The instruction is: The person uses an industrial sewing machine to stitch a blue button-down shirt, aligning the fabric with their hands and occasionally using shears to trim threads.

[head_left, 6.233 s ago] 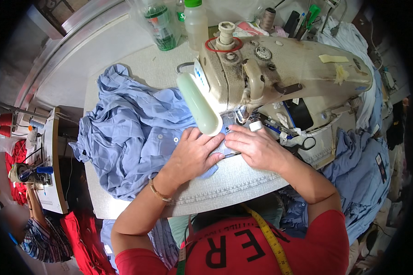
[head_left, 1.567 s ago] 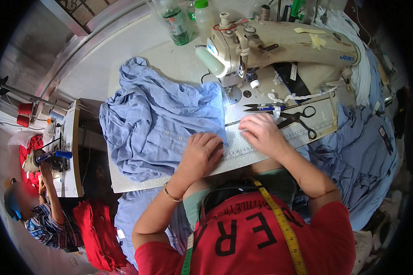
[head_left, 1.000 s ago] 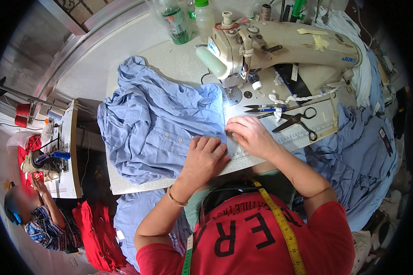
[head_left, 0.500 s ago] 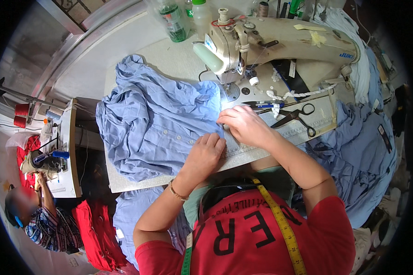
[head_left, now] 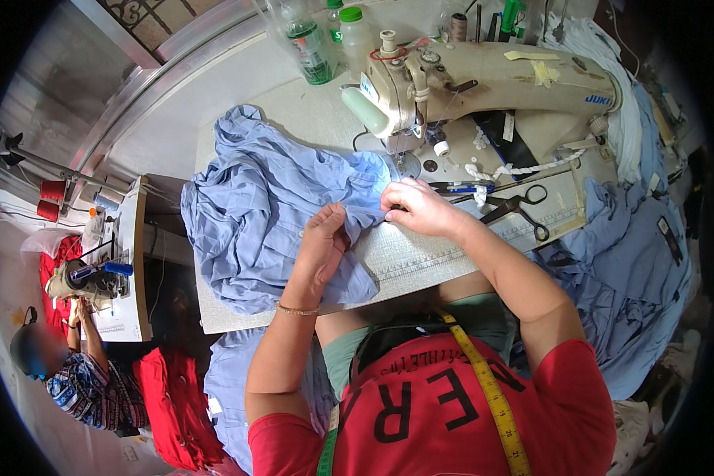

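A light blue shirt (head_left: 250,210) lies crumpled on the sewing table, its upper right edge lit near the needle area of a beige sewing machine (head_left: 492,75). My right hand (head_left: 422,208) is closed, pinching the shirt's edge just in front of the presser foot. To the left of it, my left hand (head_left: 324,242) is closed on a fold of the same shirt, thumb and fingers together. Part of the cloth hangs over between my left hand and the table's front edge. The fingertips' exact grip is partly hidden.
Black scissors (head_left: 516,208) lie right of my right hand, beside a white cord (head_left: 531,166). Bottles (head_left: 309,51) stand at the back. Blue garments (head_left: 611,262) are heaped at the right. At the far left a person (head_left: 91,389) works at another machine beside red cloth (head_left: 166,404).
My left hand has lifted and turned, moving up and left with a fold of the shirt. My right hand stays at the edge, its fingers more curled. The whole view has shifted slightly.
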Motion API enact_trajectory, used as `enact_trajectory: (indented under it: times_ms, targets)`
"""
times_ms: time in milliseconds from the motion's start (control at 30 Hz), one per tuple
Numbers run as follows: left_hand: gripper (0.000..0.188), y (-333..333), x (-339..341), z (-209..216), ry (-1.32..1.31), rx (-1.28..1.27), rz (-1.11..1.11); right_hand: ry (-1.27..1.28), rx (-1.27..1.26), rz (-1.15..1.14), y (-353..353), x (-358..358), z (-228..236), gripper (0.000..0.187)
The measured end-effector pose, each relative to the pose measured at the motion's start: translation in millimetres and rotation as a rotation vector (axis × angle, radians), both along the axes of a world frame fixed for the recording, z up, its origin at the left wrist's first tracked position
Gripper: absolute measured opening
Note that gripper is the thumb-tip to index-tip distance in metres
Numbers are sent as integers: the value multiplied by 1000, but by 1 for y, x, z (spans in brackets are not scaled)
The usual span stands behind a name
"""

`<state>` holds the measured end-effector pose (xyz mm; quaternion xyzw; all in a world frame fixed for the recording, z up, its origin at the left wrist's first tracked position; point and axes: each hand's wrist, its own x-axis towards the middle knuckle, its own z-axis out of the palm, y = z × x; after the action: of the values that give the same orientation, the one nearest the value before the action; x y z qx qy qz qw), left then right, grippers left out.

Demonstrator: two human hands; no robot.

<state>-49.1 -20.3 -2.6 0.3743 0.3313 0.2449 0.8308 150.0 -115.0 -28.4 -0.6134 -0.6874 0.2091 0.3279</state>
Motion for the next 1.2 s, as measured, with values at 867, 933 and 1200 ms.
enact_trajectory:
  times_ms: [867,933,1200]
  targets:
    - [21,-79,18,-7,368,1796,-362,-287,397,76,-27,28,0,15]
    - [29,-84,17,-9,378,1845,-361,-291,346,25,-36,23,6,20]
    - [37,-93,8,-5,450,1847,-451,-237,183,-130,-50,8,7,37]
